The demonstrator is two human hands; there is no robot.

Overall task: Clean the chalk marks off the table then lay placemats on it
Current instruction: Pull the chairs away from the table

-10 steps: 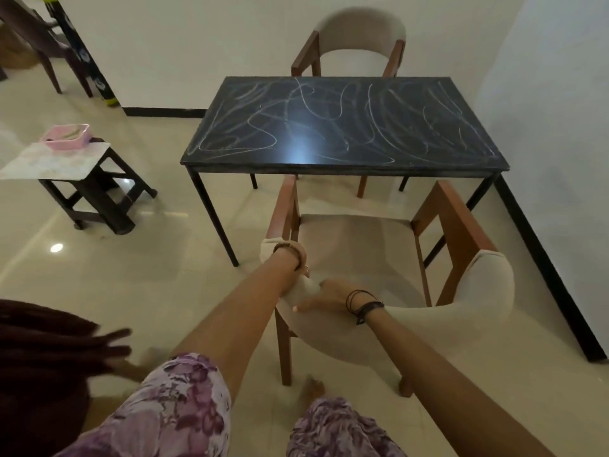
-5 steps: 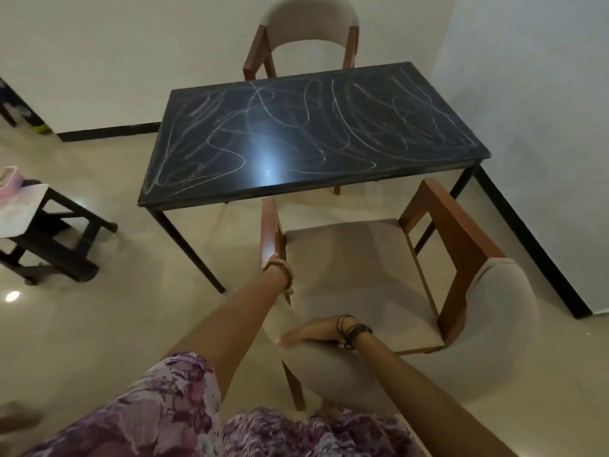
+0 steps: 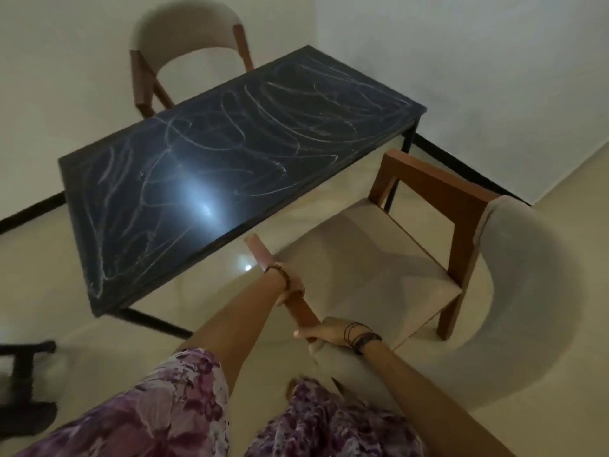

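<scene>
Swung rightward, one chair (image 3: 369, 275) stays gripped by both hands (image 3: 290, 291) (image 3: 324, 333); table (image 3: 230, 166) chalked.

table (image 3: 230, 166): glossy dark top, chalky | chair (image 3: 362, 268): wood frame, matt cloth | floor (image 3: 49, 258): glossy

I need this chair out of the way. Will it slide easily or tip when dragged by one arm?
The wood-framed beige upholstered chair looks rigid and fairly heavy. On the glossy tiled floor it probably slides. Both hands grip one armrest, so it may pivot.

left hand (image 3: 290, 291) + right hand (image 3: 324, 331): gripping near chair (image 3: 372, 272) armrest | table (image 3: 211, 159): chalk marks (image 3: 263, 133) (all over)
</scene>
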